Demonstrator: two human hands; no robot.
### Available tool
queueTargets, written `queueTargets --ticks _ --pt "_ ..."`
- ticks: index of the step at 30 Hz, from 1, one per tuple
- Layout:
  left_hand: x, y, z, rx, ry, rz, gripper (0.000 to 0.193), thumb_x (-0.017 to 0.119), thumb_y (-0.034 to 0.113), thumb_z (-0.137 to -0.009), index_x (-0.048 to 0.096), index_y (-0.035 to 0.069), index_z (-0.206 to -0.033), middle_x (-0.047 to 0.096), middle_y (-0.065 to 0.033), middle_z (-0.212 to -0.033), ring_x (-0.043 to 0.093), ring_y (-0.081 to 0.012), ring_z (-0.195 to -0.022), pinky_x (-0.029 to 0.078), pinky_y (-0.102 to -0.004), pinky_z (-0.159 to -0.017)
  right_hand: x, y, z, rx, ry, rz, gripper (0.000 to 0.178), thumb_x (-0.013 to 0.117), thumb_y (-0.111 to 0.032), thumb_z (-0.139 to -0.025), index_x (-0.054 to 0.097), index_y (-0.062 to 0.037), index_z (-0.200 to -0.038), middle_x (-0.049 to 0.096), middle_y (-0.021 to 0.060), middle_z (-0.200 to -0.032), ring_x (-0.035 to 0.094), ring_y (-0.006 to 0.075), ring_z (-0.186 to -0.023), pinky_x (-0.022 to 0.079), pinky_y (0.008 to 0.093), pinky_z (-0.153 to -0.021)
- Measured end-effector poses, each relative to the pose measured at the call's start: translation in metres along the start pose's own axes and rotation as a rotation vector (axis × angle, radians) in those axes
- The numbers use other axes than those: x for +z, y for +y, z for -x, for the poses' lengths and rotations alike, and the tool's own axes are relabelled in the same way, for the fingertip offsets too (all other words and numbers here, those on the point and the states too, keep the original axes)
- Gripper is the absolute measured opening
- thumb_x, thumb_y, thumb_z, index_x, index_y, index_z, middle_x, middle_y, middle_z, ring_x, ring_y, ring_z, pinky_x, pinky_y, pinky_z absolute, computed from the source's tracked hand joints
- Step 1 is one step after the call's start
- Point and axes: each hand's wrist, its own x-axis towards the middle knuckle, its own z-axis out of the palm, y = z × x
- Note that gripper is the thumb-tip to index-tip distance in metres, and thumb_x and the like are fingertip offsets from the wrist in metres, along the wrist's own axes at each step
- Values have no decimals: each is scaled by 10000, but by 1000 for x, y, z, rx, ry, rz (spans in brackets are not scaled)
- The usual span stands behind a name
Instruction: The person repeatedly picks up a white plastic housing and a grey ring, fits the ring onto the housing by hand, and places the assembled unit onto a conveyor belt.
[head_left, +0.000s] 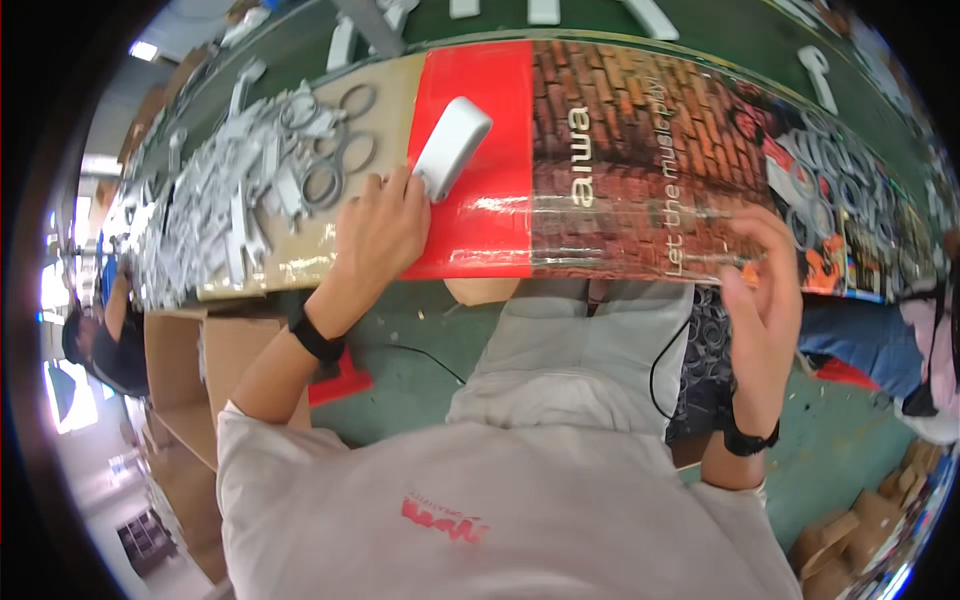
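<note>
Near the middle of the work surface, my left hand (382, 228) is closed on the lower end of a white plastic part (460, 137), long and rounded like a handle shell. The part is tilted up to the right over a red strip (480, 235) of the table cover. My right hand (768, 285) is over the right side of the cover, on its brick-patterned stretch (620, 150). Its fingers are bent, with a gap between thumb and forefinger, and I see nothing held there.
Grey-white plastic pieces (215, 205) lie heaped at left, with grey ring-shaped parts (322, 185) beside them. More rings (815, 185) lie at right. Beyond, a green conveyor belt (590, 50) carries white parts. Cardboard boxes (255, 360) stand below left; another person (110, 345) is at far left.
</note>
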Motion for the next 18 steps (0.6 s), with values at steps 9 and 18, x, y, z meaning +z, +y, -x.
queueTargets --ticks 9,18 --pt "-43 33 -26 71 -5 1410 458 416 300 -924 444 -62 -1203 648 -171 -913 627 -245 -836 474 -335 -757 19 -56 -59 -496 -180 195 555 676 -196 -720 512 -18 -1219 458 176 -1314 454 327 -1196 337 390 -1015" --pt "-34 35 -49 -254 -408 1956 401 402 300 -950 418 9 -1225 652 -161 -937 631 -195 -836 476 -263 -689 4 -47 -92 -390 -1014 434 312 741 -221 -680 634 -98 -947 637 83 -786 598 292 -694 451 382 -583"
